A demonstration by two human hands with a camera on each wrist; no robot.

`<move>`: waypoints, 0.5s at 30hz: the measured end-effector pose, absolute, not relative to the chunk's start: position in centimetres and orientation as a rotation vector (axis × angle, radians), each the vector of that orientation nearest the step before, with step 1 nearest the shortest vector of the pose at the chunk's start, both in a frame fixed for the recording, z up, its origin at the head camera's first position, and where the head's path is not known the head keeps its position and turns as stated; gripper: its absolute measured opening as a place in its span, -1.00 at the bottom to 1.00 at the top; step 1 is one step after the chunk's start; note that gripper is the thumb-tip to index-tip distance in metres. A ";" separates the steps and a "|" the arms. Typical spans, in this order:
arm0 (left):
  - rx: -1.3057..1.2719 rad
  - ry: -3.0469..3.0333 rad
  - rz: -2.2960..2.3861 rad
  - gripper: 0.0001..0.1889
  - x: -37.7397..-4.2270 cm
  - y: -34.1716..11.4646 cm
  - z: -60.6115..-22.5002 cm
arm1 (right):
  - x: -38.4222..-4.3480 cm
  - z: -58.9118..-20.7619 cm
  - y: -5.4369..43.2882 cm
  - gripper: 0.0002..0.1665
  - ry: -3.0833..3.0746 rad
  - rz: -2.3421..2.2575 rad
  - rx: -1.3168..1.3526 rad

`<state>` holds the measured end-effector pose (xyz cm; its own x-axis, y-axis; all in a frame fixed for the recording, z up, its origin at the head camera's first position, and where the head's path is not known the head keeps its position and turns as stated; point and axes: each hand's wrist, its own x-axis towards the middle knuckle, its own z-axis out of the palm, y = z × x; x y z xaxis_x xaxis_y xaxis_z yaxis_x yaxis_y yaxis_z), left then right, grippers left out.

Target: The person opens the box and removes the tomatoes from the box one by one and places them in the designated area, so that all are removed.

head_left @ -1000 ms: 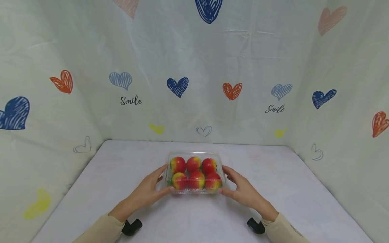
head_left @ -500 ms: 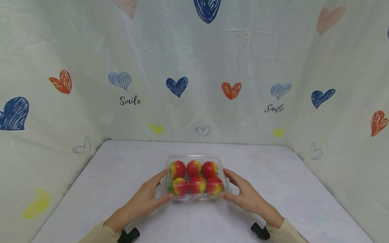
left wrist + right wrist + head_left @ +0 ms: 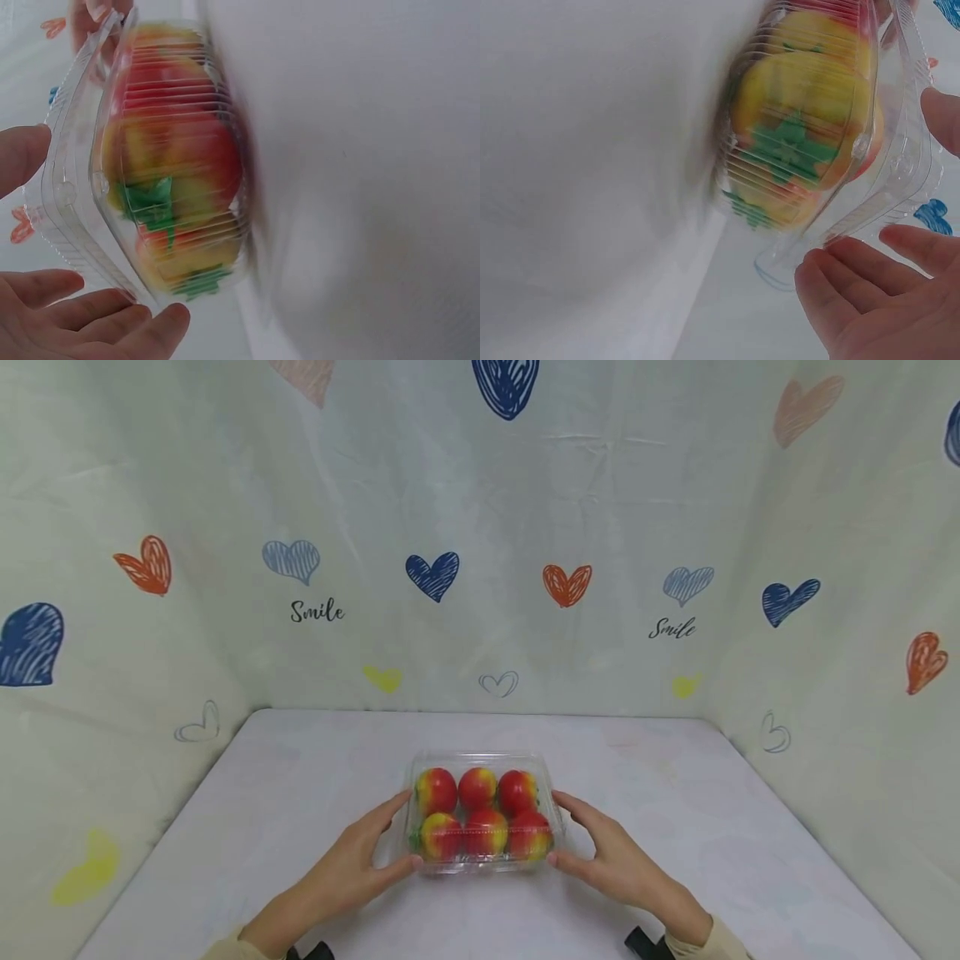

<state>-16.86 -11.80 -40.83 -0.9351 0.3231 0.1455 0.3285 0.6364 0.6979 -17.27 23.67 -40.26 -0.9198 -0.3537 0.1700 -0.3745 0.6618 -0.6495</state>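
A clear plastic clamshell box (image 3: 480,758) sits at the middle of the table, its lid down. Inside are several round red-and-yellow fruits (image 3: 485,832); the wrist views show green star-shaped leaves (image 3: 789,146) on them. My left hand (image 3: 356,864) holds the box's left end, thumb at the near corner and fingers along the side. At the right end, my right hand (image 3: 626,864) holds it the same way. In the left wrist view the fingertips (image 3: 176,319) meet the rim at a lower corner; the right fingertips (image 3: 814,262) do likewise.
A white table (image 3: 247,827) spreads round the box. Behind it and at both sides hangs a pale curtain (image 3: 480,485) printed with hearts and the word Smile. Black wrist mounts (image 3: 648,943) show at the cuffs.
Both hands have brought the box nearer to the person, down the head view. The grip at each end looks the same, and the lid has stayed down.
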 end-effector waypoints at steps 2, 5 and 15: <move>-0.588 -2.812 -1.191 -0.10 -16.7 -11.9 -40.7 | -17.2 -40.0 23.6 -0.09 -2.836 1.112 0.617; -0.604 -2.779 -1.141 -0.12 -16.8 -12.0 -40.6 | -17.2 -39.3 23.6 -0.12 -2.826 1.099 0.603; -0.653 -2.700 -1.146 -0.17 -17.7 -12.3 -39.3 | -18.4 -38.0 23.8 -0.20 -2.710 1.014 0.694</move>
<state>-17.70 -12.33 -39.33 -0.8968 0.3367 0.2871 0.4404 0.6164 0.6528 -18.43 23.84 -38.03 -0.8781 -0.3656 0.3087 -0.4785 0.6612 -0.5778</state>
